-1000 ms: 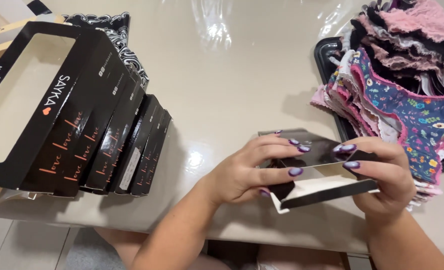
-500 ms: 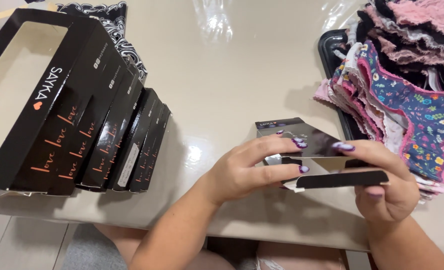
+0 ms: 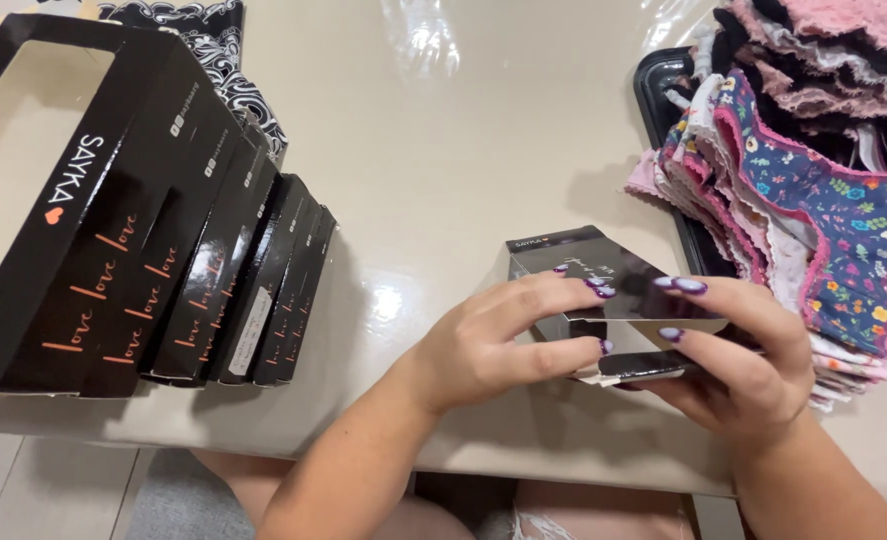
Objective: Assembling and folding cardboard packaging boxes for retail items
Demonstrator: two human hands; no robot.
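Head view: my left hand (image 3: 484, 345) and right hand (image 3: 754, 360) pinch small black box (image 3: 604, 300) between them, above table's (image 3: 444, 150) near edge. My left fingers (image 3: 554, 295) lie flat on its top and side; right fingers curl around its right end. Box glossy, flat, partly folded, pale inside showing underneath. Row of black window boxes (image 3: 144, 230) stands upright at left edge. Black tray (image 3: 664, 85) at right edge holds pile of underwear (image 3: 814, 170).

Both hands (image 3: 624, 340) grip small black box (image 3: 604, 275); black boxes (image 3: 154, 220) left, underwear pile (image 3: 814, 190) right.
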